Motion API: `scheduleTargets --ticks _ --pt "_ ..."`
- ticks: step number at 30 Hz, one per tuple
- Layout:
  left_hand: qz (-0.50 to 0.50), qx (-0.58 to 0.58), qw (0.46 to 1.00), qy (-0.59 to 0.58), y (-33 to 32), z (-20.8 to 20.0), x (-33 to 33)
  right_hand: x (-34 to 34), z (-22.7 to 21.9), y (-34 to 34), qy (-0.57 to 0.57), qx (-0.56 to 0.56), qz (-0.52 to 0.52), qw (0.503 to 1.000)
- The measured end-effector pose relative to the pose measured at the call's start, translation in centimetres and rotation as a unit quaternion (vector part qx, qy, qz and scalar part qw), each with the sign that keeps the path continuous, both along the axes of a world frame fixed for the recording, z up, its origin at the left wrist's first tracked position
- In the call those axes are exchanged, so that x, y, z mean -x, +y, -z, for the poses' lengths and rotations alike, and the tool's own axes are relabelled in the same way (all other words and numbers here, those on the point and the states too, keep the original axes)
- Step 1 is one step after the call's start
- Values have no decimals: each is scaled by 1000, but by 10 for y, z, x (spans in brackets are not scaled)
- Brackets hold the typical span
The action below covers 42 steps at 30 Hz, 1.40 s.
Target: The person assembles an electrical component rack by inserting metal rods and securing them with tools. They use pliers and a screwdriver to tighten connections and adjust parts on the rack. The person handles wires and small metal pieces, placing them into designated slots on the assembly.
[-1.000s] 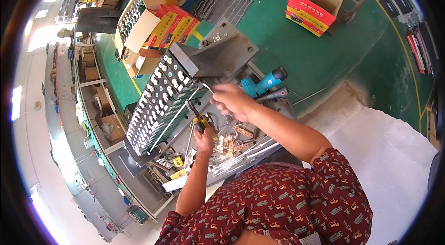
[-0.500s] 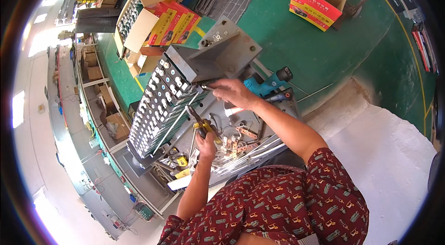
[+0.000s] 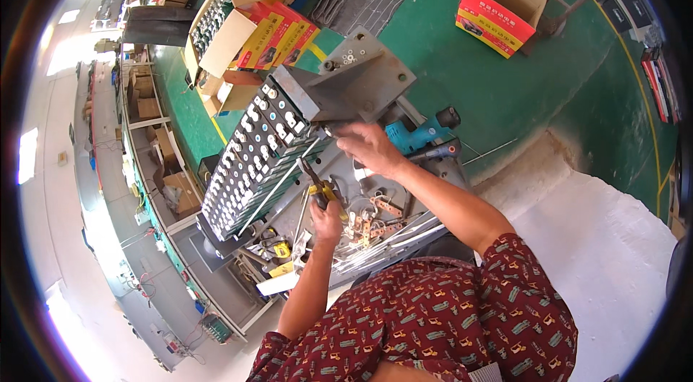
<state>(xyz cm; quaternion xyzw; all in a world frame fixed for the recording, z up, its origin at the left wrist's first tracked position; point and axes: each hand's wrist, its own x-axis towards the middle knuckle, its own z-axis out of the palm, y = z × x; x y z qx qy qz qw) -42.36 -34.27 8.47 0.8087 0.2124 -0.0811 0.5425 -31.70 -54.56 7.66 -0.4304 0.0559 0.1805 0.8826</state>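
To our left a long grey workbench curves along the picture's rim, a green circuit board at its near end; right of it stand an open cardboard box filled with cells and some red-and-yellow cartons. Nearer, a yellow-and-black tape measure lies below the battery stack, and drilled copper strips crowd the worktable among pale rods, just right of our left hand. A teal power drill lies close beside our right hand, and an open red carton stands on the green floor well apart. The battery stack sits tilted on the left part of the worktable, its black blocks set in rows with white round terminals and a long rod along the near side; at its upper end is a grey steel bracket with loose washers on it. Our left hand grips yellow-and-black pliers, jaws pointing at the stack. Our right hand, fingers drawn close together, reaches under the bracket's edge; its fingertips are partly hidden, and we cannot tell whether they pinch anything.
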Motion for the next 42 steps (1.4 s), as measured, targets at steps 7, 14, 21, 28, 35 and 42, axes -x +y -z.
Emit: scheduleTargets --ticks 7,14,21,28,35,42 --pt "31 -3 999 14 6 -3 2 11 -58 -4 232 -191 -58 952" --pt "30 30 999 20 14 4 5 23 -25 -17 105 -59 -62 991" --pt "29 28 999 14 23 12 10 2 18 -4 -40 -42 -52 997" --pt "35 -51 998 -6 14 8 2 -1 7 3 -51 -54 -4 997" --pt "26 35 999 5 2 -8 2 10 -75 -3 262 -125 -27 957" --pt "31 12 999 5 14 8 5 23 -32 -19 121 -21 -30 992"
